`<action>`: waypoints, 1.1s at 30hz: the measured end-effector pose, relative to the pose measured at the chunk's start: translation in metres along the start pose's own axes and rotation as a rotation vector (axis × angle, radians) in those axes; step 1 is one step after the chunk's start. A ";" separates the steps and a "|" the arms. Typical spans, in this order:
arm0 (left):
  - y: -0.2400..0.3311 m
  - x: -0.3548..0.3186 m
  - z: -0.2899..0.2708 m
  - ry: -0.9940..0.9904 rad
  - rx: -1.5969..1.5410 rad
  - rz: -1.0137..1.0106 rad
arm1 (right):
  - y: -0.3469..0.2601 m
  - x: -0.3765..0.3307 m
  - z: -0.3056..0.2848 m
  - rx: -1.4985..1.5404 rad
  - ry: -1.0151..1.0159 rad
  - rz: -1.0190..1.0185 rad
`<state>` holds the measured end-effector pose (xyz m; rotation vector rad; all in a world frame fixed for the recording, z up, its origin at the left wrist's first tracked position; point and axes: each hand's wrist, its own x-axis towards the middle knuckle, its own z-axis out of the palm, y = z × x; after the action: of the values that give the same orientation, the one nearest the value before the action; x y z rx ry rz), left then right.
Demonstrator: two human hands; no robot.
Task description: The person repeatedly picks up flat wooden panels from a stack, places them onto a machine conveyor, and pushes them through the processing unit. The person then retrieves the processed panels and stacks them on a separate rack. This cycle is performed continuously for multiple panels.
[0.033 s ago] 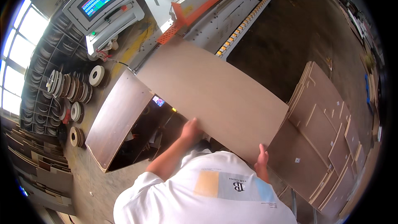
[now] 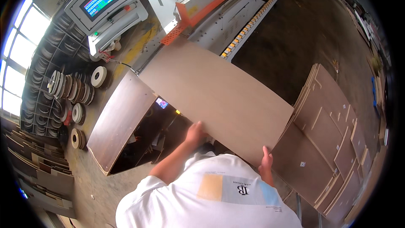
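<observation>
A large light-brown wooden panel point(image 2: 215, 97) lies across in front of me, its far end under the orange guard point(image 2: 172, 33) of a long grey machine point(image 2: 211, 31). My left hand point(image 2: 195, 132) is closed on the panel's near long edge, thumb on top and the other fingers hidden beneath. At the near right corner, my right hand point(image 2: 265, 160) grips the edge with its thumb up; its remaining fingers are mostly out of sight.
A control panel with a lit screen point(image 2: 100, 2) stands at the far left. Rolls of edge banding point(image 2: 99, 77) sit on the floor and a rack. Left of my panel is a brown-topped table point(image 2: 122, 120). Stacked boards point(image 2: 312, 143) rise at the right.
</observation>
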<state>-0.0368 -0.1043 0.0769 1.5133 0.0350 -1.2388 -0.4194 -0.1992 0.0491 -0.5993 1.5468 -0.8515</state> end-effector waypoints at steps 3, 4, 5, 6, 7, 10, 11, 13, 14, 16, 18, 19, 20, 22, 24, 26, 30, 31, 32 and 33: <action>-0.007 0.010 0.003 0.032 -0.084 0.007 | -0.003 0.001 0.019 -0.033 -0.047 -0.025; -0.004 0.012 0.002 0.041 -0.095 0.018 | -0.003 0.002 0.024 -0.038 -0.058 -0.025; -0.005 0.016 -0.002 0.045 -0.083 0.012 | -0.004 0.001 0.028 -0.048 -0.063 -0.032; -0.005 0.023 -0.006 0.049 -0.072 0.006 | -0.005 0.000 0.032 -0.058 -0.067 -0.039; -0.005 0.029 -0.010 0.053 -0.060 0.000 | -0.006 -0.002 0.036 -0.067 -0.072 -0.046; 0.017 0.019 -0.001 0.048 -0.041 0.007 | -0.018 -0.012 0.050 -0.041 -0.013 -0.014; 0.017 0.023 -0.003 0.046 -0.036 0.035 | -0.017 -0.010 0.051 -0.036 -0.020 -0.030; 0.010 0.037 -0.001 0.029 -0.014 0.073 | -0.012 -0.001 0.047 -0.023 -0.011 -0.054; 0.010 0.040 0.001 0.036 -0.043 0.059 | -0.021 -0.004 0.052 -0.001 -0.027 -0.049; 0.011 0.061 0.010 0.018 -0.061 0.065 | -0.029 0.006 0.048 -0.018 -0.019 -0.043; 0.027 0.064 0.027 -0.029 -0.097 0.048 | -0.035 0.037 0.052 -0.016 -0.007 -0.035; 0.032 0.070 0.032 -0.040 -0.099 0.052 | -0.047 0.041 0.058 -0.008 -0.014 -0.012; 0.038 0.076 0.038 -0.053 -0.103 0.058 | -0.057 0.048 0.063 0.000 -0.020 0.009; 0.045 0.091 0.053 -0.084 -0.119 0.066 | -0.067 0.072 0.062 -0.012 -0.023 0.014; 0.051 0.108 0.066 -0.109 -0.119 0.072 | -0.078 0.091 0.063 -0.025 -0.029 0.016; 0.054 0.126 0.075 -0.123 -0.102 0.071 | -0.089 0.106 0.066 -0.041 -0.036 0.017; 0.063 0.159 0.103 -0.085 -0.114 0.039 | -0.103 0.136 0.058 -0.015 -0.146 0.002; 0.061 0.161 0.108 -0.094 -0.092 0.068 | -0.098 0.144 0.051 0.049 -0.186 -0.025; 0.060 0.165 0.119 -0.122 -0.060 0.094 | -0.088 0.151 0.041 0.059 -0.169 0.033; 0.058 0.167 0.131 -0.161 -0.027 0.117 | -0.078 0.153 0.032 0.072 -0.146 0.086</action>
<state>-0.0131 -0.3169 0.0247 1.3691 -0.1408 -1.2563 -0.4194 -0.3717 0.0181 -0.5270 1.3941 -0.7777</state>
